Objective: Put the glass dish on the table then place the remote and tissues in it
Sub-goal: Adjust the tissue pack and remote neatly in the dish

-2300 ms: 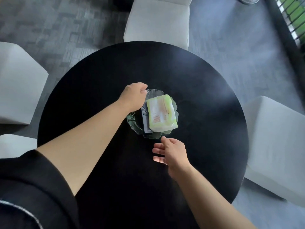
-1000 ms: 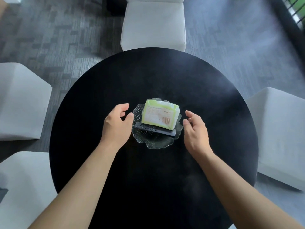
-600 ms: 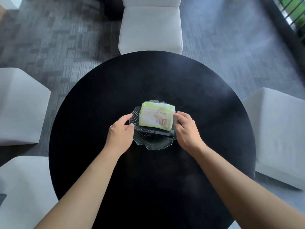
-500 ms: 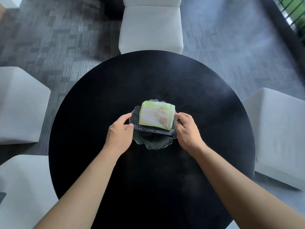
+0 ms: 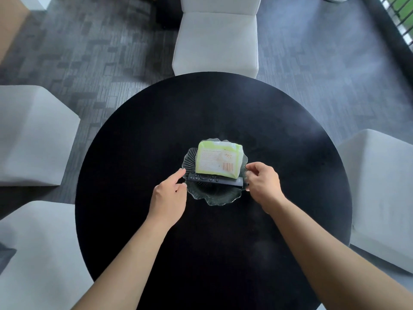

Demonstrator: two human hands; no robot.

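Note:
A clear, scalloped glass dish [image 5: 215, 199] rests near the middle of the round black table [image 5: 279, 135]. Inside it lies a black remote [image 5: 214, 180], crosswise, with a green and white tissue pack [image 5: 218, 161] lying behind it and partly over it. My left hand [image 5: 169, 196] is at the dish's left rim, thumb and forefinger pinching its edge. My right hand [image 5: 264, 186] is at the right rim by the remote's end, fingers curled and pinched on the edge.
Pale upholstered chairs ring the table: one at the far side [image 5: 215, 34], two on the left [image 5: 31, 135] [image 5: 38, 253], one on the right [image 5: 380, 193]. Grey patterned carpet [image 5: 93, 54] lies all around. A dark railing [image 5: 393, 30] runs at the top right.
Both hands came in from beside the dish to its two sides and stay there. The dish, remote and tissue pack have kept their place on the table over the last second.

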